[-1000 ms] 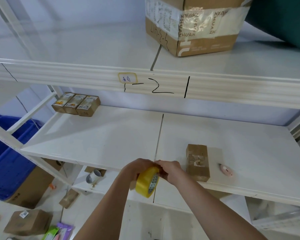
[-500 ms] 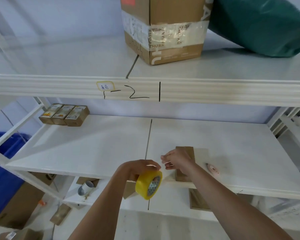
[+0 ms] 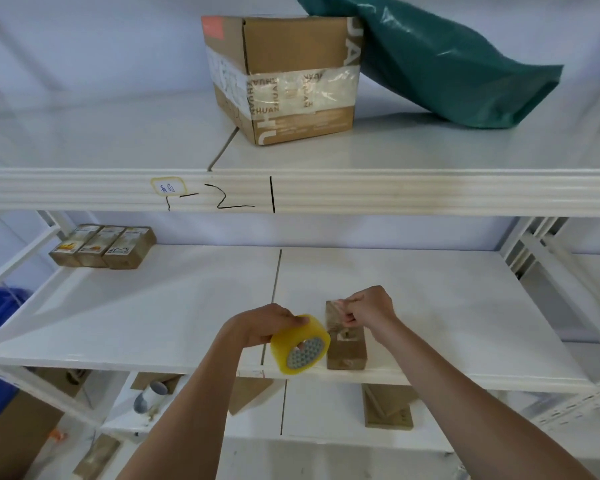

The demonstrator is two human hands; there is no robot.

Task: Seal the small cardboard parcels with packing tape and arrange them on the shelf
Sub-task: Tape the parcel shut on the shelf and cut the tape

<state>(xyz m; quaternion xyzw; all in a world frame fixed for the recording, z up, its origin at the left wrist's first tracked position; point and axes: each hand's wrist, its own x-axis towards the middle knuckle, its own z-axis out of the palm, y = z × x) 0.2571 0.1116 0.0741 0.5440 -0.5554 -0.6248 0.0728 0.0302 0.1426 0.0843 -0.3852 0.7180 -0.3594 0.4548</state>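
Taping a small parcel (image 3: pixel 345 344) on the middle shelf (image 3: pixel 153 306).
My left hand (image 3: pixel 264 325) grips the tape roll (image 3: pixel 300 344); my right hand (image 3: pixel 368 306) pinches, probably, the tape end over the parcel's far end.

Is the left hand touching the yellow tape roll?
Touching. The head view shows the left hand gripping the tape roll, its fingers curled over the roll's top edge.

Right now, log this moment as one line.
step: taping | left hand: holds tape roll | right hand: pinches tape end over small parcel | middle shelf: three parcels rear left
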